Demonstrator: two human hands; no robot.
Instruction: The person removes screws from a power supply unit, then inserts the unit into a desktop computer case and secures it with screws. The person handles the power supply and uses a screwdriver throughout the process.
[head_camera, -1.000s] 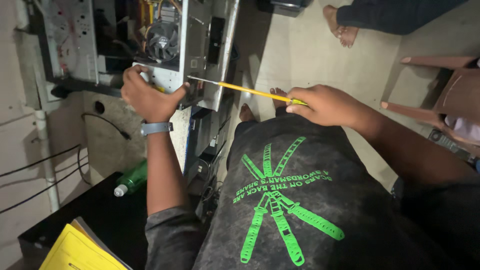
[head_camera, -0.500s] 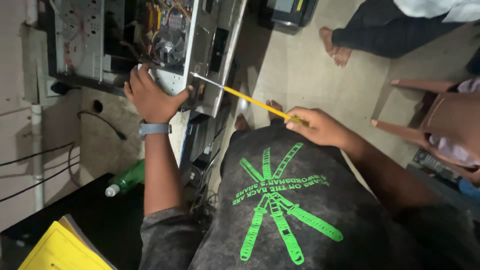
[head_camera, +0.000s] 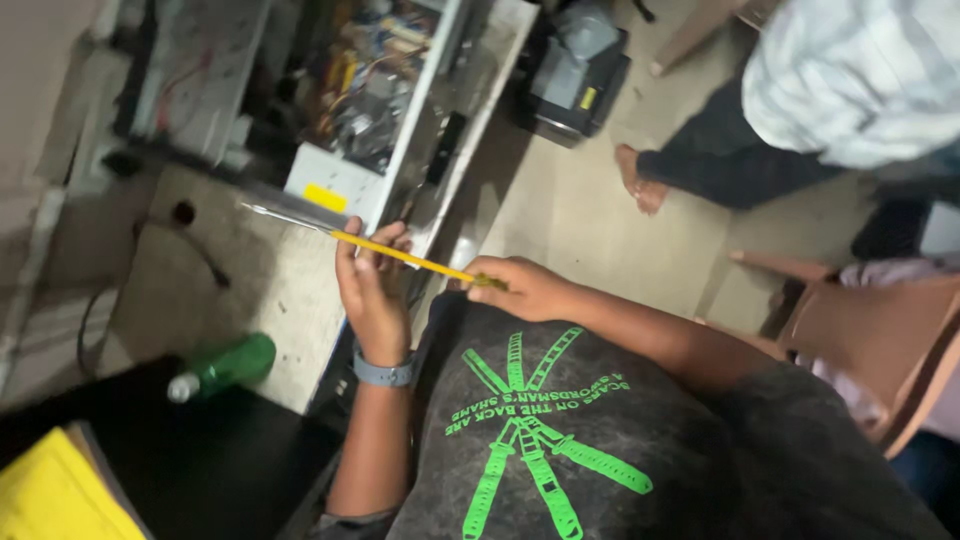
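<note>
- The right hand is closed around the yellow handle of a long screwdriver, holding it just above the person's dark shirt with the green print.
- The screwdriver slants up and to the left; its thin metal shaft ends over the pale concrete ledge, short of the opened metal chassis.
- The left hand is raised with the palm open, its fingertips resting against the screwdriver's shaft rather than gripping it; a grey band sits on the wrist.
- The chassis lies along the ledge's upper edge, wiring and parts exposed inside.
- A green bottle lies on its side near the ledge's lower left corner.
- Another person's bare foot rests on the floor beyond, beside a brown plastic chair.
</note>
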